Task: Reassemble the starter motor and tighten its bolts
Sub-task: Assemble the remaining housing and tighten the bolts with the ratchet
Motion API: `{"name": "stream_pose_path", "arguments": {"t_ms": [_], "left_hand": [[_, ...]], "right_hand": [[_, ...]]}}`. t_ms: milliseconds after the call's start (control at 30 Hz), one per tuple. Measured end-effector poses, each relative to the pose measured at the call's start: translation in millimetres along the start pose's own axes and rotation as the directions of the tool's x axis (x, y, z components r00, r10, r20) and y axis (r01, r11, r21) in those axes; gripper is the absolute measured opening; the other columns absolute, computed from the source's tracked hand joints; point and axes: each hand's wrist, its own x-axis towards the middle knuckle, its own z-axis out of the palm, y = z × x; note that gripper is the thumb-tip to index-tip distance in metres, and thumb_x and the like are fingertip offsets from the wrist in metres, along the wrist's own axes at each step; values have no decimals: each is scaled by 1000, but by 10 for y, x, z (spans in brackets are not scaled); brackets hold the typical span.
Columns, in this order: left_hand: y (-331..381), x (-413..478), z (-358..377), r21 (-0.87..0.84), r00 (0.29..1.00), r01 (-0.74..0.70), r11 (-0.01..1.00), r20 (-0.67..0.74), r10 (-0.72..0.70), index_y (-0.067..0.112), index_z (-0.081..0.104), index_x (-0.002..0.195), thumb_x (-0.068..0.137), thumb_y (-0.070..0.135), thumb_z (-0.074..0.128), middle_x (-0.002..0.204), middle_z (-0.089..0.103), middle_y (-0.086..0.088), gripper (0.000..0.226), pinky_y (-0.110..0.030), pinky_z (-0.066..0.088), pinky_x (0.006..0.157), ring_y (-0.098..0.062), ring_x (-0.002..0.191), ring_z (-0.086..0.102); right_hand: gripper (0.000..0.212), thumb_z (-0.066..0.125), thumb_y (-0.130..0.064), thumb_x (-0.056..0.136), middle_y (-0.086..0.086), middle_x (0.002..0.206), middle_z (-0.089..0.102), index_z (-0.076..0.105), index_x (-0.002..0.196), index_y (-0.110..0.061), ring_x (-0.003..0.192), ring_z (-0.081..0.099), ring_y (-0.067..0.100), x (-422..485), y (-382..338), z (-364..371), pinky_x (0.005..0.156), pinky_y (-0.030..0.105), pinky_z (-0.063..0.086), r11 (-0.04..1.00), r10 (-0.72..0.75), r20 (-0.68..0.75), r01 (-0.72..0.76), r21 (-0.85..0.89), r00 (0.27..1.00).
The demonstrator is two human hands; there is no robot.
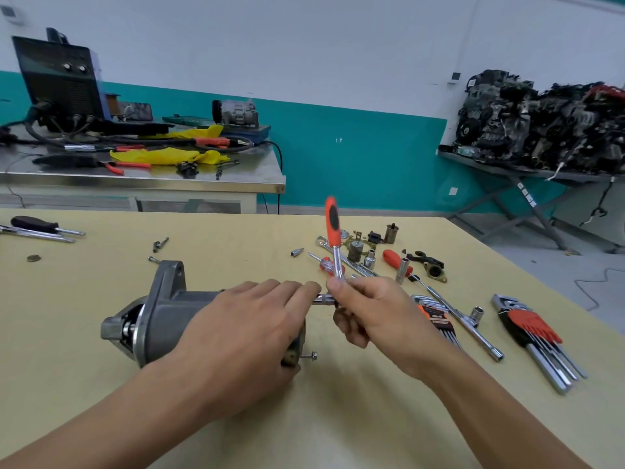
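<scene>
1. The starter motor (162,316) lay on its side on the tan table (236,238), near the front edge and left of centre, its nose end pointing left.
2. The left hand (250,319) rested flat over the motor's body, fingers stretched out to the right, their tips at a short metal bar (321,298) sticking out of the motor's right end.
3. The right hand (368,309) gripped a ratchet (333,221) low on its shaft, just beside the left fingertips; the orange handle stood nearly upright above the fist.
4. Whether the ratchet's head sat on the bar could not be told, as the fingers hid the joint.
5. A bolt (310,356) stuck out partway from the lower right end of the motor.
6. To the right lay two sets of hex keys (536,330), a long socket wrench (473,324), loose sockets and small parts.
7. A red-handled screwdriver (329,264) lay behind the hands, and a black-handled screwdriver (35,224) lay at the far left.
</scene>
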Motion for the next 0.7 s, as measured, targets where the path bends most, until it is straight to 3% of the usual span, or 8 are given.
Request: {"name": "stream_pose_path", "arguments": {"t_ms": [67,133,200,267,400,533,600,700], "left_hand": [[-1,-8,9,0,1000,-6,1000,-4,6,26,63,117,52,53,83,98,70,11,74,-29,58,65,-14,81,68],[-5,-6,6,-9,1000,0,1000,-5,0,26,64,117,51,52,83,99,70,10,73,-30,58,65,-14,82,68],[3,0,8,-7,1000,2,1000,-1,-2,25,64,116,52,51,83,99,70,10,72,-30,58,65,-14,82,68],[10,4,13,20,1000,-9,1000,-2,9,26,65,113,50,54,83,97,71,11,72,-28,58,64,-12,80,68],[2,4,12,24,1000,19,1000,-12,-19,22,62,120,46,55,85,92,71,10,84,-27,57,62,-13,77,69],[5,-4,-12,-13,1000,7,1000,5,-7,27,60,121,49,53,84,96,69,12,81,-27,57,63,-13,79,68],[-2,-2,-10,-9,1000,7,1000,-3,-7,27,63,117,46,52,85,95,70,12,78,-27,57,62,-13,78,68],[1,2,-3,-21,999,13,1000,39,-13,27,63,114,52,52,82,98,70,11,69,-28,57,66,-14,82,68]], "right_hand": [[11,68,-31,93,-1,72,70,74,84,-30,63,64,23,-25,-6,-90,60,26,51,987,-136,70,141,-76,988],[18,72,-20,89,-2,87,74,76,97,-36,85,69,29,-42,13,-163,78,34,57,970,-190,130,206,-126,973],[24,74,-18,87,-3,87,74,75,104,-35,73,69,19,-43,13,-179,72,30,55,953,-217,148,242,-183,965],[6,69,-30,93,0,76,73,74,94,-27,52,60,15,-41,-7,-128,58,20,48,967,-175,112,192,-170,978],[47,52,-53,96,3,57,65,64,81,-10,37,46,15,13,-15,-7,45,20,38,996,84,11,-84,-25,996],[7,66,-23,95,-4,73,67,71,98,-20,59,61,14,-49,-11,-99,60,25,50,971,-182,103,195,-136,978],[13,69,-18,92,-10,76,64,71,105,-21,66,63,15,-63,-10,-164,66,26,53,932,-259,165,291,-217,952],[23,60,-37,97,-6,69,68,67,93,-16,50,58,17,-34,-3,-94,57,23,46,959,-149,112,171,-227,983]]}}
